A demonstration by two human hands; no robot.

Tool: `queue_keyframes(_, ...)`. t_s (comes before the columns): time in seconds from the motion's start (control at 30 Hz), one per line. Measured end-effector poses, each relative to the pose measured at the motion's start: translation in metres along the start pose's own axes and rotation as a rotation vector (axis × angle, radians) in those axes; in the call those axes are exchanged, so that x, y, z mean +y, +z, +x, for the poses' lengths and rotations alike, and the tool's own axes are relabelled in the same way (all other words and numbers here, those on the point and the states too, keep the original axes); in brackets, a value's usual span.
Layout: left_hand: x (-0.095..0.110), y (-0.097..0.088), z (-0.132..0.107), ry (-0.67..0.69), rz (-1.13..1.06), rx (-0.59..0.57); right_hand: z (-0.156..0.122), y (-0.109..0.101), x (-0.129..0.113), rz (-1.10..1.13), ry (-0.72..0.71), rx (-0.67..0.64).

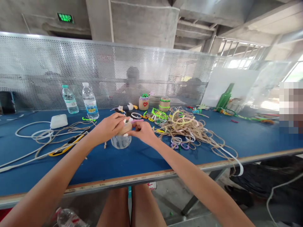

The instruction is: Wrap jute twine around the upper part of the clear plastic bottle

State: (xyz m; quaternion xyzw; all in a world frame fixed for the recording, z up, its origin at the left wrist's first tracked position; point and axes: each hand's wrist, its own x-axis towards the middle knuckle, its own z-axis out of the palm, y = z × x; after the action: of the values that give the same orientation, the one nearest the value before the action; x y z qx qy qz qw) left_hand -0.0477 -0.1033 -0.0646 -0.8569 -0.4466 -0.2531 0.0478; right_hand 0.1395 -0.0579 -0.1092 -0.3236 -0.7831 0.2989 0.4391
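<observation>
In front of me on the table stands a clear jar point(121, 142), its upper part wrapped in tan twine point(126, 127). My left hand point(110, 126) is closed over the jar's left side and top, fingers curled at the rim. At the right side, my right hand point(143, 132) is closed in a pinch, its thumb against the twine-wrapped part. A pink strip point(137, 120), like a pipe cleaner, runs from the jar's top over my right fingers. Its inner end is hidden by my hands.
A tangled heap of twine point(187, 124) with coloured pipe cleaners lies to the right. A yellow utility knife point(67, 145) and white cable point(35, 134) lie left. Behind stand water bottles point(90, 102), two decorated jars point(143, 103) and a green bottle point(224, 98). A person sits at right.
</observation>
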Motion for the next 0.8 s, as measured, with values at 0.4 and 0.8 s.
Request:
queue_keyframes(0.4, -0.015, -0.009, -0.005, 0.114, -0.09, -0.168, 0.0, -0.015, -0.001, -0.001, -0.101, -0.097)
queue_keyframes(0.8, -0.022, -0.013, -0.007, 0.111, -0.128, -0.236, -0.001, -0.024, -0.004, -0.043, -0.065, -0.17)
